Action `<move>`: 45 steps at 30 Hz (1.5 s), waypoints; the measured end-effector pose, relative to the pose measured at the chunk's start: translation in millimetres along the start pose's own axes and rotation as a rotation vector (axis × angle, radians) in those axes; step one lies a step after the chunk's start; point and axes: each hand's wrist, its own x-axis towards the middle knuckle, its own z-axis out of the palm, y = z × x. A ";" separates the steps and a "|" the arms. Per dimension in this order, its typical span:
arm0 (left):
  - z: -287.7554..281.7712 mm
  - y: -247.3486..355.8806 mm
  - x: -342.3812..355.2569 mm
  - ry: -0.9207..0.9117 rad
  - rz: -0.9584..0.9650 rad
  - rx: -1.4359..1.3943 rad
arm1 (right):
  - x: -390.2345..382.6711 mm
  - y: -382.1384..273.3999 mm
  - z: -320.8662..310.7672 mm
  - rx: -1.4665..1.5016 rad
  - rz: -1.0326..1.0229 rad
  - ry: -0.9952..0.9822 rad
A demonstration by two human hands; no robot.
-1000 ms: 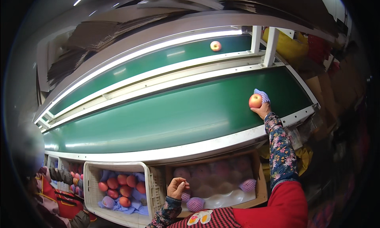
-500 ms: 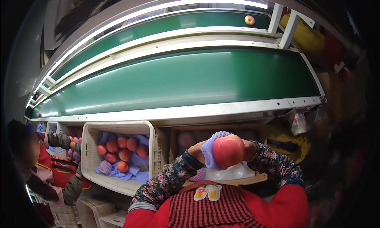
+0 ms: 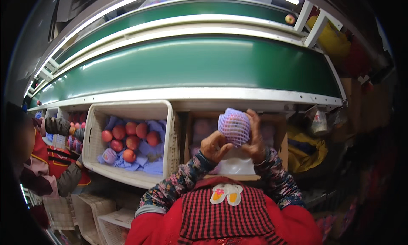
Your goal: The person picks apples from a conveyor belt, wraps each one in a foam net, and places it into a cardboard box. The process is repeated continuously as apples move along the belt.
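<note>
Blurred and partly lost in the dark rim at far left: a co-worker [image 3: 55, 160] in a red vest, hands near small fruit crates too crowded to make out. Dim at lower left: more pale crates [image 3: 91, 215], cut short by shadow. In the centre, hidden in part behind hands and sleeves: a brown cardboard box [image 3: 281, 139] with a pale moulded tray [image 3: 238, 165] and some pinkish netted fruit inside. Mostly too dark to read at far right.

Across the frame, left to right, a broad green belt [image 3: 191, 62] with white rails; above, a narrower green belt [image 3: 178, 9] under a lamp tube, with one apple [image 3: 290, 19] at upper right. Left of centre, a white plastic crate [image 3: 169, 134] with bare red apples [image 3: 132, 142], one netted fruit [image 3: 109, 156] and violet-blue padding. Right of the box, crumpled yellow fabric [image 3: 304, 153].

Just right of centre, over the box, a foam-netted apple [image 3: 234, 128], almost wholly covered by violet mesh. Left hand [image 3: 213, 146] half curled at its lower left, fingers partly hidden; right hand [image 3: 255, 136] wrapped along its right side, fingers raised.
</note>
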 end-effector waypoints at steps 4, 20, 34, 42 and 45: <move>-13.3 -1.2 15.7 -0.043 0.463 0.245 | 11.3 -4.1 11.2 0.648 0.216 -0.006; -128.3 -15.0 -115.5 0.308 -0.461 0.212 | -34.1 228.7 23.3 -0.365 0.748 0.192; -295.9 -17.7 -187.9 0.595 -0.788 0.530 | -27.3 236.2 28.5 -0.330 0.897 0.273; -301.0 -164.5 -149.2 -0.374 -0.951 0.918 | -49.6 280.7 1.7 -0.598 0.732 0.204; -236.6 -195.9 -161.1 -0.549 -0.974 0.862 | -65.6 251.5 6.5 -0.940 0.641 0.170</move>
